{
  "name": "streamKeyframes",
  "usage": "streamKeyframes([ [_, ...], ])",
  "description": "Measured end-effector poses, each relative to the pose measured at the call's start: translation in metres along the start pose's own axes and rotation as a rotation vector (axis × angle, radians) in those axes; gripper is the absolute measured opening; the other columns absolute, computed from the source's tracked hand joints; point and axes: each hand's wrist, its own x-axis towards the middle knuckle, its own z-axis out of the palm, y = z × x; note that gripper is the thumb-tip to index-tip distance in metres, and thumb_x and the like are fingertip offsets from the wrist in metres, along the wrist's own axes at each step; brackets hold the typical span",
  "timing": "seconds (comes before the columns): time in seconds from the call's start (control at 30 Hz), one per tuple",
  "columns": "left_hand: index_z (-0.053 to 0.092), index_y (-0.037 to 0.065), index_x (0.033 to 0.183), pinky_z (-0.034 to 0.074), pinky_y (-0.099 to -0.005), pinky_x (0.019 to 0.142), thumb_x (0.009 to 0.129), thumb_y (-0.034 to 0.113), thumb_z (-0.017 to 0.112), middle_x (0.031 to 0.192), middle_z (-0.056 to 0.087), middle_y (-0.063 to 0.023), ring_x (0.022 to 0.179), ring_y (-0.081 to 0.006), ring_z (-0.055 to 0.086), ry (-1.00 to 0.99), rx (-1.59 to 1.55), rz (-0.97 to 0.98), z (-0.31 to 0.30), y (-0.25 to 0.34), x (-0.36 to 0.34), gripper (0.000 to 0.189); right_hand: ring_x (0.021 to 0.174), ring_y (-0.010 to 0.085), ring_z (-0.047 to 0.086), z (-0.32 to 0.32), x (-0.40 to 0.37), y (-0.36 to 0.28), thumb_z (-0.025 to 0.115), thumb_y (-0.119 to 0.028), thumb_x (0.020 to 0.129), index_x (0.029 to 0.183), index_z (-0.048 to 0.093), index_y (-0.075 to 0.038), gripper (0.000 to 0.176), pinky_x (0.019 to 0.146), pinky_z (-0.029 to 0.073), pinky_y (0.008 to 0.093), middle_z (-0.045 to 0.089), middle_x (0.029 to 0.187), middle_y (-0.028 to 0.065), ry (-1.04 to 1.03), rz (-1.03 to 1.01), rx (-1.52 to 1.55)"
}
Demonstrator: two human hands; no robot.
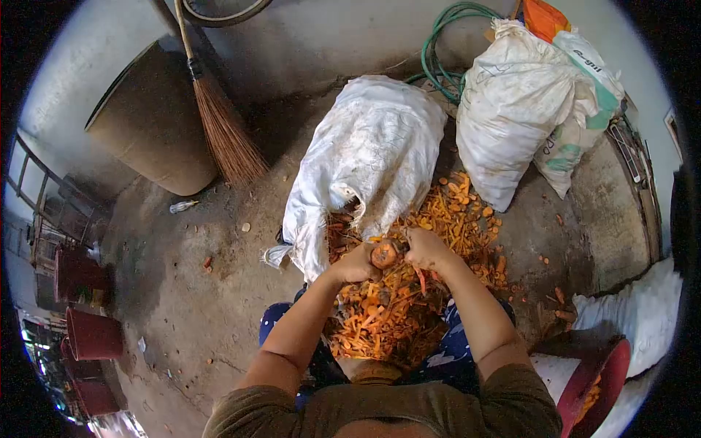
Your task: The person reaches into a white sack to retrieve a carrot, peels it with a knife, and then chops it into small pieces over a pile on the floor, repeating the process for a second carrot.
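Both my hands meet over a heap of orange root pieces [380,317] between my knees. My left hand [355,264] is closed at the left side of a round, brown-orange piece [384,254]. On its other side my right hand [426,250] has its fingers curled; what lies inside them is too small to make out. A large white woven sack [380,139] lies just beyond, its mouth open towards me with more orange pieces inside. Further orange slices and strips [460,212] spread over the floor to the right of the sack.
A stick broom [226,139] leans by a large grey bin [157,117] at the back left. Full white sacks [511,102] and a green hose [431,51] stand at the back right. Red buckets [93,334] are at the left; a tilted red one [617,379] is at the lower right.
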Motion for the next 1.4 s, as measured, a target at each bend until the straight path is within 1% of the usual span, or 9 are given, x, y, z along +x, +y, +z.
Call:
streamKeyframes([
  [0.1,0.053,0.002,0.1,0.042,-0.0283,0.072,0.053,0.0,0.063,0.083,0.057,-0.0023,0.074,-0.0137,0.05,0.006,0.047,0.214,0.012,0.007,-0.013,0.048,0.053,0.026,0.047,0.025,0.024,0.043,0.058,-0.01,0.07,0.082,0.053,-0.001,0.017,0.051,0.037,0.0367,0.046,0.057,0.0104,0.304,-0.105,0.192],
  [0.17,0.054,0.003,0.101,0.041,-0.0275,0.076,0.054,0.001,0.065,0.087,0.058,-0.0017,0.078,-0.0131,0.051,0.027,-0.099,0.066,0.004,0.008,-0.014,0.048,0.054,0.0241,0.048,-0.01,0.013,0.023,0.059,-0.014,0.074,0.077,0.051,0.0,0.016,0.052,0.037,0.0369,0.048,0.058,0.0105,-0.115,0.363,0.06],
  [0.37,0.055,0.001,0.092,0.04,-0.0249,0.062,0.055,0.004,0.064,0.075,0.055,-0.0007,0.067,-0.0092,0.047,0.229,-0.049,0.044,-0.007,-0.009,-0.012,0.039,0.056,0.0206,0.049,0.002,0.011,0.014,0.06,-0.016,0.074,0.102,0.054,0.0,0.033,0.054,0.039,0.0324,0.052,0.063,0.012,-0.005,0.228,0.085],
  [0.43,0.054,0.001,0.098,0.04,-0.0247,0.066,0.056,0.003,0.063,0.081,0.055,0.0,0.071,-0.0095,0.047,0.189,-0.06,-0.012,-0.012,-0.017,-0.009,0.043,0.062,0.0281,0.057,0.003,0.002,-0.005,0.06,-0.023,0.071,0.106,0.049,0.007,0.047,0.057,0.045,0.0365,0.057,0.069,0.0175,0.155,-0.241,0.382],
  [0.8,0.053,-0.001,0.106,0.039,-0.0258,0.076,0.056,-0.005,0.057,0.092,0.056,-0.0025,0.082,-0.0119,0.047,0.115,-0.143,0.004,-0.004,-0.021,0.001,0.05,0.068,0.0321,0.058,-0.009,-0.019,-0.048,0.067,-0.026,0.06,0.087,0.055,0.007,0.044,0.063,0.046,0.0398,0.057,0.07,0.0185,-0.009,-0.082,-0.076],
  [0.97,0.056,-0.001,0.078,0.037,-0.0248,0.052,0.056,0.0,0.056,0.06,0.047,0.0015,0.057,-0.0085,0.042,0.178,-0.253,0.108,0.003,-0.013,-0.001,0.022,0.069,0.0309,0.058,-0.004,-0.018,-0.045,0.065,-0.028,0.066,0.089,0.055,0.006,0.042,0.064,0.047,0.04,0.057,0.072,0.0187,0.064,-0.033,-0.128],
  [1.2,0.051,0.001,0.083,0.031,-0.0235,0.032,0.057,-0.004,0.056,0.053,0.047,-0.0009,0.037,-0.0092,0.042,0.038,-0.49,0.038,0.016,-0.026,-0.007,0.026,0.051,0.0202,0.052,0.006,0.036,0.034,0.055,-0.017,0.08,0.092,0.052,0.008,0.028,0.045,0.041,0.0302,0.054,0.064,0.0134,0.261,0.248,0.507],
  [1.3,0.042,-0.001,0.115,0.047,-0.0271,0.052,0.059,-0.01,0.052,0.076,0.058,-0.0067,0.061,-0.0174,0.057,-0.019,-0.61,-0.084,-0.003,-0.034,-0.01,0.058,0.057,0.0234,0.054,-0.013,0.014,-0.001,0.057,-0.018,0.078,0.093,0.052,0.006,0.028,0.049,0.043,0.0332,0.054,0.068,0.015,-0.062,0.384,-0.018],
  [1.4,0.047,-0.002,0.103,0.04,-0.0264,0.043,0.058,-0.006,0.052,0.068,0.054,-0.0076,0.05,-0.0162,0.051,0.099,-0.735,0.007,0.003,-0.034,-0.009,0.045,0.067,0.0284,0.056,-0.005,0.006,-0.017,0.062,-0.019,0.072,0.096,0.052,0.004,0.034,0.058,0.044,0.037,0.056,0.075,0.0167,0.07,0.286,-0.019],
])
